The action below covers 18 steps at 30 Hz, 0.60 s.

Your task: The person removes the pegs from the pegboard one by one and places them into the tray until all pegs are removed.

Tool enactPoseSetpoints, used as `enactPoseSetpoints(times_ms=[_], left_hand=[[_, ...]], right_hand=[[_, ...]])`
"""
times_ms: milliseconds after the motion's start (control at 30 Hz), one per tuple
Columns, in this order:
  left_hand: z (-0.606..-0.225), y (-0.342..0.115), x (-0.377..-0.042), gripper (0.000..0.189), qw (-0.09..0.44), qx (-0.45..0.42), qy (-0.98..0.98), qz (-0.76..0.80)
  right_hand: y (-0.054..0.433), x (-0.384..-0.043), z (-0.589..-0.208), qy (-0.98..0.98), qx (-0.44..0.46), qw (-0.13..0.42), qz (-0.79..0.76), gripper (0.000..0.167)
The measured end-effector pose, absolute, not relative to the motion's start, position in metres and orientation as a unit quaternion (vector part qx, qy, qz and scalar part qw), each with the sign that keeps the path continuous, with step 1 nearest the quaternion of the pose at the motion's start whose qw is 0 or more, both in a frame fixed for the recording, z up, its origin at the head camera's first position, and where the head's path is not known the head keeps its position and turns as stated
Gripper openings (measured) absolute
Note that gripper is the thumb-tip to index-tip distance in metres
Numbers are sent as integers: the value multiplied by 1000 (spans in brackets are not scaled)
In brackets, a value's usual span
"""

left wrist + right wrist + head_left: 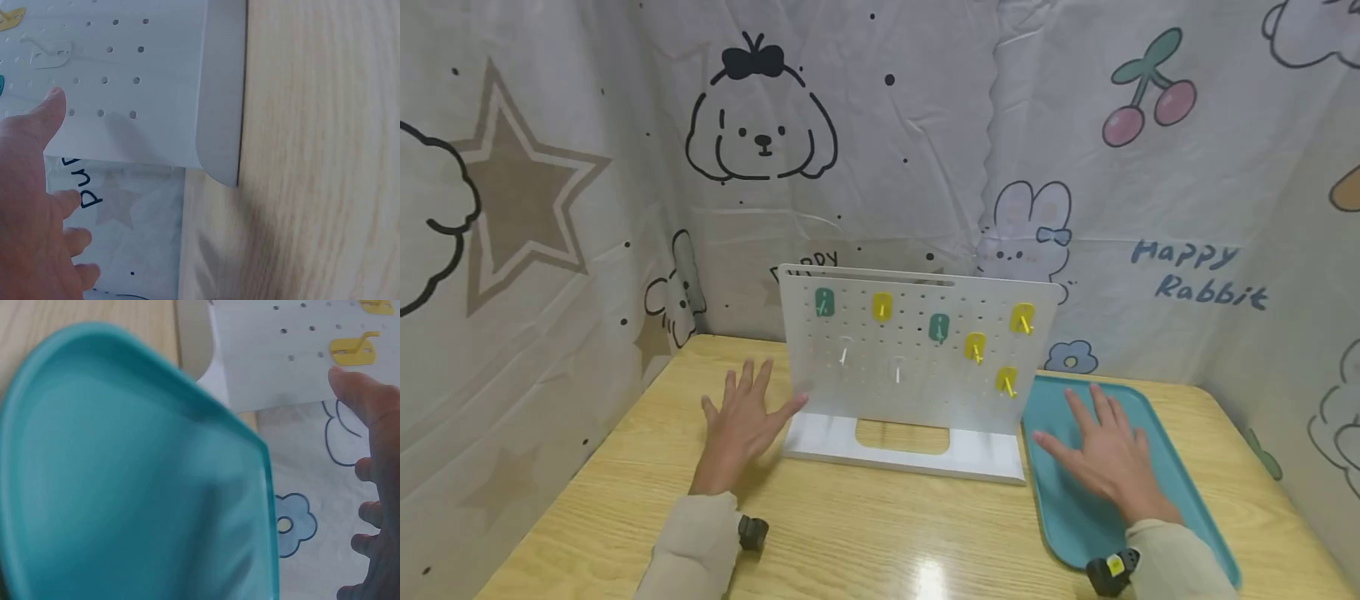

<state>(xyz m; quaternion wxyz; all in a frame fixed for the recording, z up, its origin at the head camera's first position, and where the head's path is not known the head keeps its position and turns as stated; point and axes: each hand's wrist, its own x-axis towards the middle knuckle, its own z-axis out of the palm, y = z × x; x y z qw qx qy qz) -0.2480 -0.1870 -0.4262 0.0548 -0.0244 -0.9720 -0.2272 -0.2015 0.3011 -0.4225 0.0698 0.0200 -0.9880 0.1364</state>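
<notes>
left hand [739,429] and right hand [1112,462] were bare, sleeves [692,546] were beige, left wrist unit [752,533] was black, right wrist unit [1101,577] had a yellow patch [1115,566]

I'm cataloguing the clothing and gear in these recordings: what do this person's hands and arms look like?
The left hand and right hand wear no gloves. The left sleeve and right sleeve are plain pale beige. A small black device sits at each wrist: the right device bears a yellow patch; none shows on the left device.
</notes>
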Motion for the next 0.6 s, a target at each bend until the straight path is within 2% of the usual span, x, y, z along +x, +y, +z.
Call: enactPoseSetpoints(times_ms=[267, 433, 600], left_hand=[[-424, -184, -251, 92, 56, -36, -963, -261], [-425, -182, -250, 90, 56, -38, -952, -297], [-427, -180, -250, 92, 64, -19, -944, -324]], right_hand=[[296, -200, -407, -981, 38, 113, 153, 90], [294, -199, -399, -970, 61, 152, 177, 77], [293, -200, -394, -962, 67, 165, 206, 66]])
